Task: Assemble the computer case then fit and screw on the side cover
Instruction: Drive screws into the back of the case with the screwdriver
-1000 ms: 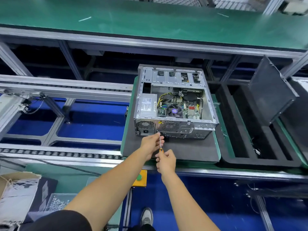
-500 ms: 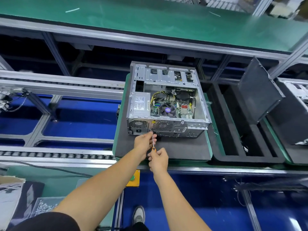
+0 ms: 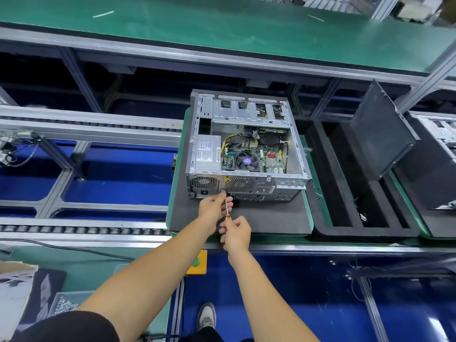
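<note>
The head camera looks steeply down and forward from standing height, arm's reach from the conveyor bench [image 3: 271, 248].

An open computer case [image 3: 243, 149] lies on a dark foam pad [image 3: 266, 218] — its rear panel faces the person. The right hand [image 3: 235, 233] grips a screwdriver [image 3: 226, 208] by the handle, while the left hand [image 3: 214, 206] pinches the shaft near the tip — at the rear panel beside the fan grille.

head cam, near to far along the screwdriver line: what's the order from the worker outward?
right hand on the handle → screwdriver shaft → left hand steadying the tip → computer case rear panel → CPU fan → drive bay → green bench top.
</note>
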